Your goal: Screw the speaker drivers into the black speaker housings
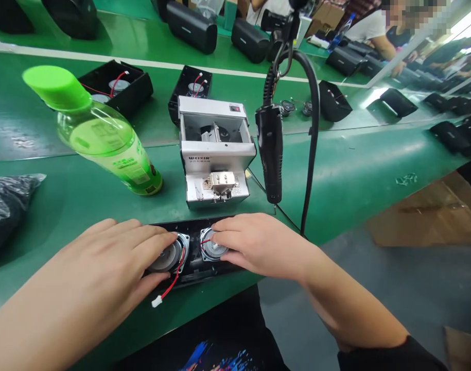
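Observation:
A long black speaker panel [194, 278] lies on the green bench in front of me. Two round speaker drivers with square metal frames sit on it. My left hand [115, 257] is closed around the left speaker driver [166, 257], thumb on the near side, fingers over the far rim. From that driver a red wire [176, 279] runs to a white connector [157, 301] hanging past the panel's near edge. My right hand [254, 242] has its fingers closed on the right speaker driver [212, 249], covering its right part. A short red wire crosses its left side.
Behind the panel stands a silver WEIXIN screw feeder [215, 154]. A black electric screwdriver [269, 154] hangs to its right on a thick cable. A green-capped bottle [107, 139] and black plastic bag [11, 208] are at left. Open black speaker boxes [133, 93] line the back; people work beyond.

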Demonstrator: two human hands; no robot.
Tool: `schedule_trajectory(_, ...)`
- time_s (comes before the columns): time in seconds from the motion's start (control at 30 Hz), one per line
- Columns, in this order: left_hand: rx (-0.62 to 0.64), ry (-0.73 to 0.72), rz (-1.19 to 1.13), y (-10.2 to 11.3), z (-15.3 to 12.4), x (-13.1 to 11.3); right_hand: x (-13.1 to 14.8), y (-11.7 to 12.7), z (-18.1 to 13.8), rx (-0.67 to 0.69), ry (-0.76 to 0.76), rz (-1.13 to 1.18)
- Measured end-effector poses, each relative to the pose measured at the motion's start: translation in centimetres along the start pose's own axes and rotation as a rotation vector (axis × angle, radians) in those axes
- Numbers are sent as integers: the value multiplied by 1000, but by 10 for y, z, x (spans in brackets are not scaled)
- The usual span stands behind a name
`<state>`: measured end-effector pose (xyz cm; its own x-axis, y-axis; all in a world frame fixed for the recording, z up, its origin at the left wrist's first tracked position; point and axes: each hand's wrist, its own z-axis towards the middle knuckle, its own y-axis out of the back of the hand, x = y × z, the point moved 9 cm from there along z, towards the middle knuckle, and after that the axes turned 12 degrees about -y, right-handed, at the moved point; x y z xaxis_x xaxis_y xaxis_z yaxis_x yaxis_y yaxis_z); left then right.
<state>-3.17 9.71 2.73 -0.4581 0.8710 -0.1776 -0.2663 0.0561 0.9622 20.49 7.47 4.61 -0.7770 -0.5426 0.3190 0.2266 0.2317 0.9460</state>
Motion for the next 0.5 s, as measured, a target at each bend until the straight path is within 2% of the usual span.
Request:
schedule_trajectory(0.07,-3,-58,10,-6,0,-5,-1,0,-1,-3,8,0)
schedule_trajectory(0.17,0,-67,-3,-12,1,-9,-2,0,-3,4,14,11)
schedule_trajectory(0.37,-17,-108,99,-10,-4,-16,0,2,-2,-16,62,43)
schedule_trajectory(0.5,-52,-68,68,-10,-16,-13,2,5,-4,-66,113,47)
